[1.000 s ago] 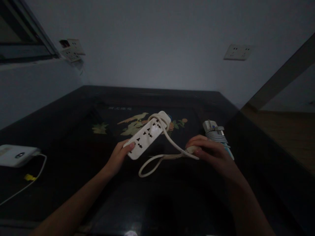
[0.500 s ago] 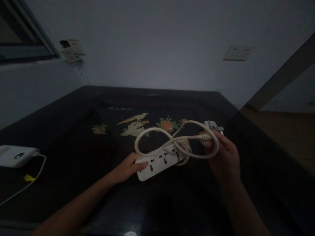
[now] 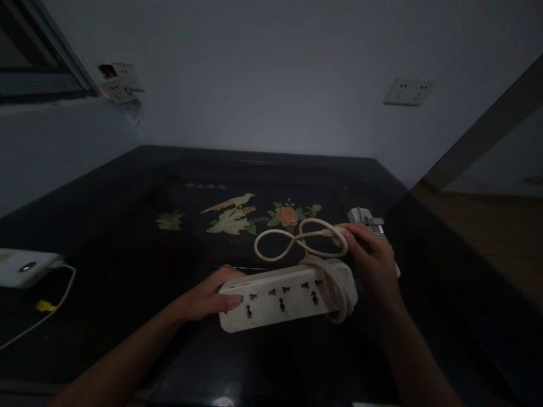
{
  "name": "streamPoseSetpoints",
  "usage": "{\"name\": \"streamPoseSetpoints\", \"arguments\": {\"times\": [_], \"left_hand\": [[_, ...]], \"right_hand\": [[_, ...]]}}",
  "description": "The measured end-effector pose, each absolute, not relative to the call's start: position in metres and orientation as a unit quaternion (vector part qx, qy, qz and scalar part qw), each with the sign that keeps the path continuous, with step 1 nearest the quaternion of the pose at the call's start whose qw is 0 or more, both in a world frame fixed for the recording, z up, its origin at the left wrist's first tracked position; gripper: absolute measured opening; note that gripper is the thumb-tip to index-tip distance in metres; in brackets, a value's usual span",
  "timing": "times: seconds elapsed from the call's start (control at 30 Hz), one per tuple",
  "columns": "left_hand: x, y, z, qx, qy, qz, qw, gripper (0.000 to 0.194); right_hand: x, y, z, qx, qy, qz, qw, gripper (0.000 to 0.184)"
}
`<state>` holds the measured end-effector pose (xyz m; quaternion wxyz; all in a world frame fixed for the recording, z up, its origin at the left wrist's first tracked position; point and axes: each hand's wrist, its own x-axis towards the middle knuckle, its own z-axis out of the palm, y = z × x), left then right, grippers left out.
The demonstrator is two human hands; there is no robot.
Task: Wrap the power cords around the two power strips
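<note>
Okay, my left hand (image 3: 207, 295) grips power strip (image 3: 266, 304) at 9 o'clock, likely steadying it; right hand (image 3: 376, 263) pinches plug (image 3: 337, 232).

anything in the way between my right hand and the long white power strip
Only the strip's own round cream cord: a loose loop hangs between your right hand and the long white power strip, and its coils wrap the strip's right end. Nothing else visible stands between them.

Two hands (image 3: 212, 294) (image 3: 371, 254), one power strip (image 3: 282, 297), three socket plates (image 3: 408, 91) (image 3: 128, 77) (image 3: 117, 92) (one apart).
</note>
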<state>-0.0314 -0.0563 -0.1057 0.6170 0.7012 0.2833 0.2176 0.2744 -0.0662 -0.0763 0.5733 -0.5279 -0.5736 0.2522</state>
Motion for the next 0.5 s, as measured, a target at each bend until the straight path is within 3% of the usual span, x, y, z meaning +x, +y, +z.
{"name": "streamPoseSetpoints", "arguments": {"times": [0.23, 0.37, 0.5], "left_hand": [[-0.038, -0.052, -0.113, 0.556, 0.319, 0.376, 0.669, 0.049], [-0.032, -0.047, -0.105, 0.481, 0.375, 0.489, 0.623, 0.038], [-0.03, -0.038, -0.109, 0.483, 0.409, 0.51, 0.582, 0.033]], "right_hand": [[0.286, -0.063, -0.077, -0.493, -0.601, 0.364, 0.513, 0.018], [0.285, -0.065, -0.076, -0.466, -0.613, 0.429, 0.472, 0.021], [0.282, -0.069, -0.079, -0.435, -0.579, 0.501, 0.475, 0.022]]}}
